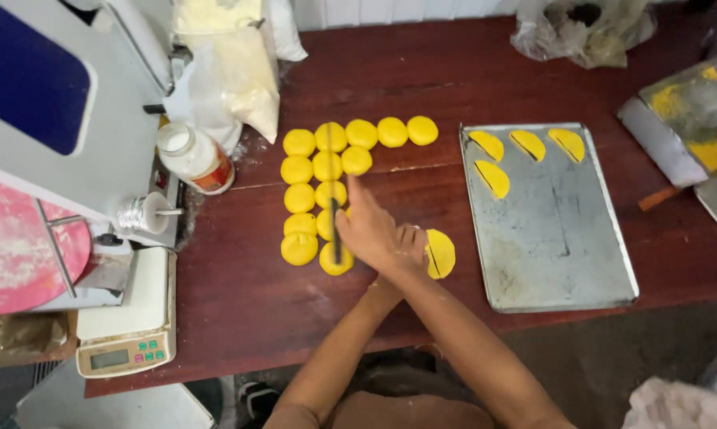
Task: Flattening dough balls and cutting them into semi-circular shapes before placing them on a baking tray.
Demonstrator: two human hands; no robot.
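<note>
**Yellow dough rounds under crossed hands**

Yellow flattened dough rounds (pixel 318 187) lie in rows on the dark red wooden table (pixel 469 71). The right hand (pixel 370 230), arm crossed over, grips a thin dark stick (pixel 336 230) above them. The left hand (pixel 414 246) presses a folded yellow dough piece (pixel 440 254) beside the grey metal baking tray (pixel 557 238) holding four folded half-moon pieces (pixel 493 176).

A dark red-brown wooden table (pixel 485 75) stands on a grey floor (pixel 604 365) in daylight.
</note>
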